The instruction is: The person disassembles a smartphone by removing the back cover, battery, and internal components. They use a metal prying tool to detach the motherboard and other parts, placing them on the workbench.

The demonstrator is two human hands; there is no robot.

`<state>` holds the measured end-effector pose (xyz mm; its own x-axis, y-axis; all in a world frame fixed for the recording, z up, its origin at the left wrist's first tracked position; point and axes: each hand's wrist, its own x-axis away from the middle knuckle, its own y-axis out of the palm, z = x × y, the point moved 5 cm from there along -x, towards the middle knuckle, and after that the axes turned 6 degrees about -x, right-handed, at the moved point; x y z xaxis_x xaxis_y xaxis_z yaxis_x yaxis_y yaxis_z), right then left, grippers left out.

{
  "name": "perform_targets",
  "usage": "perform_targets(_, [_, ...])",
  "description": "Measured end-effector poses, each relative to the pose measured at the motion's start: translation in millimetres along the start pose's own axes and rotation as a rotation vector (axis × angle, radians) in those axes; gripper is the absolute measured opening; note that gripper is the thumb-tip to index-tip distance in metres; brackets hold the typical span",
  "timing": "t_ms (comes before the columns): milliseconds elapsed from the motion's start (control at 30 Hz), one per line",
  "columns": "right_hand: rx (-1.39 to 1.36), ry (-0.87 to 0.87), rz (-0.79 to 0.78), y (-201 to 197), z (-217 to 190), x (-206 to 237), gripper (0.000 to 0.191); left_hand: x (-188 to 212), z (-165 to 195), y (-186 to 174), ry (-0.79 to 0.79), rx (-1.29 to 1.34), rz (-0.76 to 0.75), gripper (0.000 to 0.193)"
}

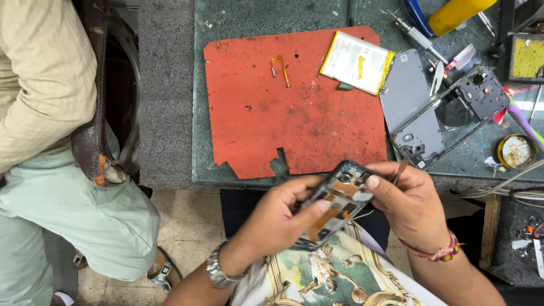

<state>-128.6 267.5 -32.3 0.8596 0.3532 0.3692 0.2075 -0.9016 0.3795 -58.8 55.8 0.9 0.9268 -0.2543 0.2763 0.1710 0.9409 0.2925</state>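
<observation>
My left hand (277,218) holds an opened phone (337,201) with its insides facing up, below the table's front edge. My right hand (411,207) grips the phone's upper end, the thumb pressing on its inner parts, and a thin metal tool (400,170) sticks up between its fingers. On the red work mat (294,119) lie a small orange flex cable (281,69) and a white phone battery (357,62). A grey back cover (408,93) and a black phone frame (459,113) lie to the mat's right.
Another person in a beige shirt and pale green trousers (68,192) sits at the left. A screwdriver (416,35), a yellow handle (456,14), a round tin (515,151) and small tools crowd the table's right side. Cables run along the right edge.
</observation>
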Motion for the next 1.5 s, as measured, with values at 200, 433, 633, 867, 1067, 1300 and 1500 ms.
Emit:
perform_targets(200, [0.067,0.042,-0.065,2,5,-6,0.027,-13,32,-47,-0.081,-0.438,0.094,0.037])
perform_targets(433, [0.188,-0.107,-0.041,12,-11,-7,0.03,-43,82,-67,-0.004,-0.805,0.082,0.028])
perform_targets(633, [0.481,-0.371,-0.027,20,-24,0,0.024,-53,102,-67,0.249,-1.254,0.233,0.029])
perform_targets(867, [0.64,-0.436,-0.09,27,-27,-1,0.018,-32,91,-59,0.514,-1.383,0.429,0.023])
perform_targets(1067, [0.691,-0.427,-0.099,30,-25,-3,0.014,-26,71,-39,0.555,-1.448,0.299,0.068])
perform_targets(1300, [0.757,-0.483,-0.058,39,-35,3,0.016,-31,63,-36,0.506,-1.499,0.292,0.067])
perform_targets(1500, [0.944,-0.761,0.059,56,-61,3,0.014,-32,58,-35,0.514,-1.496,0.337,0.06])
